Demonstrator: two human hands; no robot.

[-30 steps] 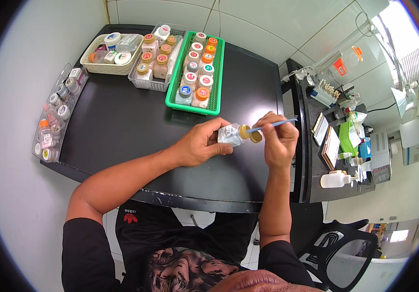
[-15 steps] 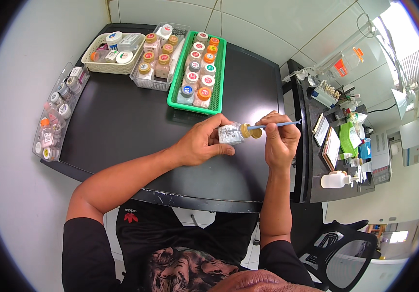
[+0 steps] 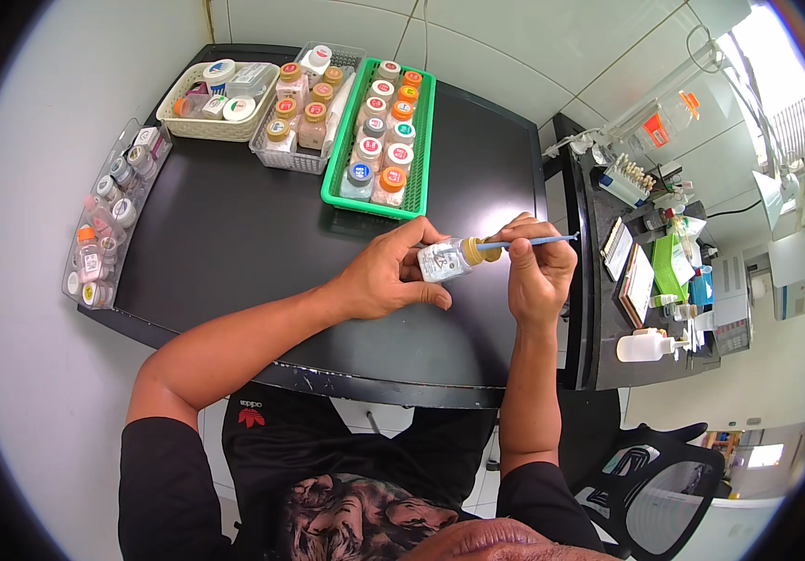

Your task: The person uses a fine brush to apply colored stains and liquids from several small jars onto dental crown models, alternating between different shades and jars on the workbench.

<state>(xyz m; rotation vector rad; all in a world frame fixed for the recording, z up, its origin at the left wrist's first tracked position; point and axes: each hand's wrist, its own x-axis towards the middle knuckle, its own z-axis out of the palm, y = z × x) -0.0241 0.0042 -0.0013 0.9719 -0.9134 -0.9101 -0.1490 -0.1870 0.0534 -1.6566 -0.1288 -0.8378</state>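
My left hand (image 3: 393, 266) is closed around the base of a small clear bottle (image 3: 440, 262) with a printed label and white contents. The bottle lies tilted above the table, its gold cap (image 3: 471, 250) toward the right. In a pinch, my right hand (image 3: 541, 266) holds a slim blue stick tool (image 3: 547, 240) with a small hooked end pointing right. The tool's other end lies against the gold cap. A second gold piece, perhaps a flip lid, shows beside my right fingers; whether they touch it is hard to make out.
On the black table (image 3: 234, 234) stand a green basket (image 3: 330, 192) of capped bottles, a grey basket (image 3: 267, 161), a cream basket (image 3: 234, 131) and a clear tray (image 3: 141, 208) of small jars. The right-hand counter (image 3: 608, 309) carries a white pump bottle (image 3: 644, 346). A chair (image 3: 664, 496) stands lower right.
The bottle has turned slightly in my left hand, so its label shows differently. The blue tool has shifted a little at the cap. Both arms stay nearly in place.
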